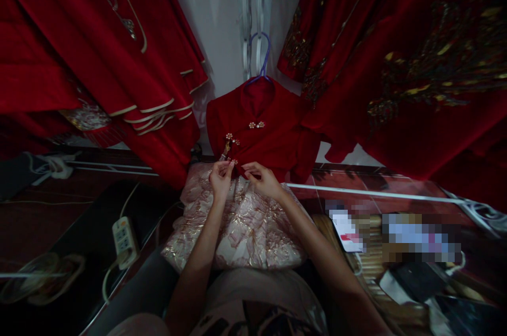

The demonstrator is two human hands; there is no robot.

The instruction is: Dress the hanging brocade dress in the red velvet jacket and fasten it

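A small red jacket [273,140] hangs on a purple hanger [259,58] in front of me. Pearl-like buttons [256,125] run down its front. My left hand [221,177] pinches the jacket's lower front edge beside a gold clasp [228,148]. My right hand [261,178] is closed on the same red hem just to the right, fingers curled. Below the jacket a pale pink skirt [245,225] with gold pattern lies under my forearms.
Large red embroidered garments hang at the left [99,61] and the right [415,72]. A white power strip [124,241] with its cable lies at lower left on a dark surface. Papers and small items [396,241] sit at the right.
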